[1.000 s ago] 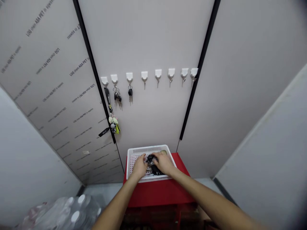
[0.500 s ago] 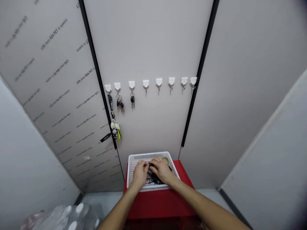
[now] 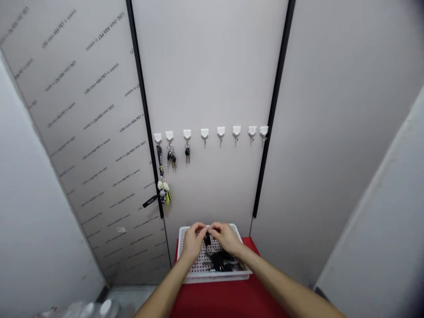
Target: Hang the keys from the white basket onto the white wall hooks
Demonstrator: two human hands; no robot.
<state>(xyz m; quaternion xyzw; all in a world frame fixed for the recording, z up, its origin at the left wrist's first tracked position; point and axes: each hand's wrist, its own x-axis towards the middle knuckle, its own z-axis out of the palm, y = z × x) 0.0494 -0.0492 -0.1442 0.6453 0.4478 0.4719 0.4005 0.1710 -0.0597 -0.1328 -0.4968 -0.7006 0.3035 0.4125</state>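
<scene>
The keys [image 3: 207, 240] hang just below the meeting fingertips of the left hand [image 3: 194, 242] and the right hand [image 3: 226, 238], black heads down, over the back part of the white basket [image 3: 217, 275] and apart from the dark pile [image 3: 221, 259] near its front side. A second ago both hands were down in the basket among that pile; now they are up by the far rim, the keys show clear of the rest, and more of the pile is uncovered. The view has tilted up, so the hooks [image 3: 221, 132] sit lower in it and less of the bottles [image 3: 106, 308] shows. The three leftmost hooks carry the same loads as before: a strap with charms [image 3: 163, 190], a bunch [image 3: 171, 156] and a smaller set [image 3: 187, 152]. Both hands are closed to a pinch, thumb against forefinger, gripping the top of the keys between them; which part each one holds is too small to tell. The basket stands on the red counter [image 3: 228, 298], forearms reaching over its front edge
</scene>
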